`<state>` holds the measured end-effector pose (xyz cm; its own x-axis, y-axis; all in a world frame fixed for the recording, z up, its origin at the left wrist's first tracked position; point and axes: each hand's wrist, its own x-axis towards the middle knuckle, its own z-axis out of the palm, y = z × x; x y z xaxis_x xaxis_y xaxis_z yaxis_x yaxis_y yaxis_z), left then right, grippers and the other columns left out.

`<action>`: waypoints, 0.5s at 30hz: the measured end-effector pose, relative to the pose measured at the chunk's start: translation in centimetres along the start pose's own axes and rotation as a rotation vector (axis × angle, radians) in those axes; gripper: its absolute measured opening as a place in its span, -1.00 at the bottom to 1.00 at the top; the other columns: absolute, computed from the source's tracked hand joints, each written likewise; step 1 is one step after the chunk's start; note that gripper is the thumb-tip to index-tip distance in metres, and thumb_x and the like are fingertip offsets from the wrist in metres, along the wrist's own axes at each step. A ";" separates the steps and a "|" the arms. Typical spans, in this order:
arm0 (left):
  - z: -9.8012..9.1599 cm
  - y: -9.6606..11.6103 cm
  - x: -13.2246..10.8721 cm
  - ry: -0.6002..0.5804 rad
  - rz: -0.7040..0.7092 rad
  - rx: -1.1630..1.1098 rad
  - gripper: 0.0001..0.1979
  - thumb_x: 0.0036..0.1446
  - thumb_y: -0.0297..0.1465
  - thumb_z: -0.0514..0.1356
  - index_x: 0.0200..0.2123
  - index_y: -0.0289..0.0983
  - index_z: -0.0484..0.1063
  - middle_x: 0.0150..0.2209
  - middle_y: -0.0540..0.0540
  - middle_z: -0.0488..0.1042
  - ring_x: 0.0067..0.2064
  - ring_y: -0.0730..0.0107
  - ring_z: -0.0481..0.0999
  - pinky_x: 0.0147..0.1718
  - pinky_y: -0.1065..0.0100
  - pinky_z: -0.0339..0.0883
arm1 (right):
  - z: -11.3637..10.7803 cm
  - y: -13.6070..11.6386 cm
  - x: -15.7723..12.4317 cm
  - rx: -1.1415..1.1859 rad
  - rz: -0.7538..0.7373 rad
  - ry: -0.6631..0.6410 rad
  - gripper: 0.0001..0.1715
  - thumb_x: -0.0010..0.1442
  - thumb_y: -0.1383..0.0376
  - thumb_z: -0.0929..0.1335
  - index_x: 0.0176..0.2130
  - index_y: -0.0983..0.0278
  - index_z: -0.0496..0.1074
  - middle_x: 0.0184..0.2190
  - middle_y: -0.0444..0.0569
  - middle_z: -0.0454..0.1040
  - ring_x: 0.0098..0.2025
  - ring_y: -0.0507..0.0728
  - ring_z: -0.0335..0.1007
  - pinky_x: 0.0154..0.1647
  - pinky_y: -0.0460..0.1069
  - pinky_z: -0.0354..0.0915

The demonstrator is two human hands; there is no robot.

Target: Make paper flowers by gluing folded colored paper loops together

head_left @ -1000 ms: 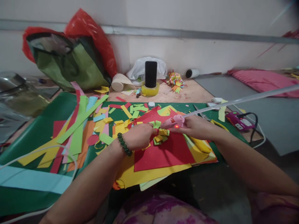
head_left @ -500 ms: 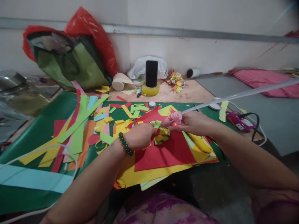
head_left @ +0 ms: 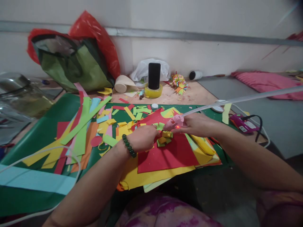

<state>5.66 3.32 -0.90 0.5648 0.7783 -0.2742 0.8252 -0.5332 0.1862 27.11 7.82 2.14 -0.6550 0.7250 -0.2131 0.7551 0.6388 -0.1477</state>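
Across the lower half of the view lies a bench (head_left: pixel 196 94), mostly under a green mat (head_left: pixel 59 107). Reading the clock from the hands, a cloth bag (head_left: pixel 91 67) leans at eleven, paper strips (head_left: pixel 78 135) cross at nine, and a phone (head_left: pixel 154 75) stands at twelve. A red sheet (head_left: pixel 165 157) lies under the hands, uppermost on other paper.

The right hand (head_left: pixel 197 124) has its fingers clamped around a pink glue gun (head_left: pixel 174 122); a long clear stick (head_left: pixel 220 103) runs from it between two and three. The smaller paper bundle (head_left: pixel 165 139), green and yellow, sits over the red sheet, just below the nozzle. The left hand (head_left: pixel 145 137) has its fingers curled at the bundle's nine o'clock side; whether they pinch it one cannot tell.

The step in hand looks like putting glue on the bundle. The next move would call for a steady nozzle, with the left fingertips clear of the heat.

The nozzle's very tip and any glue are hard to make out, the gun's handle is hidden by the hand, and the stick is cut off by the frame at three.
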 end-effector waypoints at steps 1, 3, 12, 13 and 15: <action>0.0 0.0 0.0 -0.002 0.001 0.003 -0.66 0.06 -0.58 0.08 -0.15 -0.22 0.53 -0.21 -0.15 0.49 -0.29 0.28 0.48 -0.44 0.36 0.21 | -0.1 0.0 -0.1 0.022 -0.013 -0.029 -0.49 0.26 -0.08 0.21 -0.26 0.17 0.57 -0.33 -0.06 0.58 -0.31 0.12 0.46 -0.42 -0.09 0.13; -0.1 0.2 -0.1 -0.005 -0.005 0.012 -0.67 0.05 -0.59 0.08 -0.18 -0.22 0.53 -0.21 -0.14 0.49 -0.29 0.28 0.49 -0.44 0.36 0.20 | -0.2 0.1 -0.2 0.006 0.023 -0.037 -0.44 0.24 -0.12 0.21 -0.31 0.19 0.57 -0.40 -0.05 0.56 -0.36 0.12 0.44 -0.45 -0.08 0.11; -0.3 0.2 0.0 -0.019 -0.006 0.005 -0.71 0.05 -0.58 0.08 -0.22 -0.25 0.52 -0.24 -0.16 0.49 -0.31 0.28 0.48 -0.46 0.36 0.20 | -0.1 0.4 -0.1 0.066 -0.013 -0.021 -0.51 0.24 -0.10 0.23 -0.23 0.13 0.57 -0.34 -0.08 0.57 -0.32 0.13 0.44 -0.42 -0.07 0.12; -0.3 0.2 0.0 -0.012 -0.004 0.002 -0.71 0.05 -0.58 0.08 -0.22 -0.25 0.52 -0.24 -0.16 0.49 -0.32 0.27 0.48 -0.46 0.35 0.20 | -0.1 0.4 -0.1 0.041 0.021 -0.022 -0.46 0.22 -0.13 0.23 -0.29 0.16 0.58 -0.40 -0.06 0.55 -0.36 0.13 0.42 -0.45 -0.07 0.10; -0.2 0.2 0.0 -0.011 -0.015 0.013 -0.72 0.06 -0.58 0.08 -0.22 -0.26 0.53 -0.23 -0.17 0.49 -0.30 0.26 0.48 -0.46 0.35 0.20 | -0.1 0.4 -0.1 -0.012 0.084 -0.012 -0.39 0.20 -0.19 0.22 -0.38 0.19 0.57 -0.52 -0.05 0.49 -0.45 0.13 0.38 -0.48 -0.06 0.08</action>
<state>5.85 3.25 -0.62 0.5524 0.7824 -0.2875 0.8334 -0.5261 0.1693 27.50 8.05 2.16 -0.5888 0.7730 -0.2363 0.8070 0.5788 -0.1175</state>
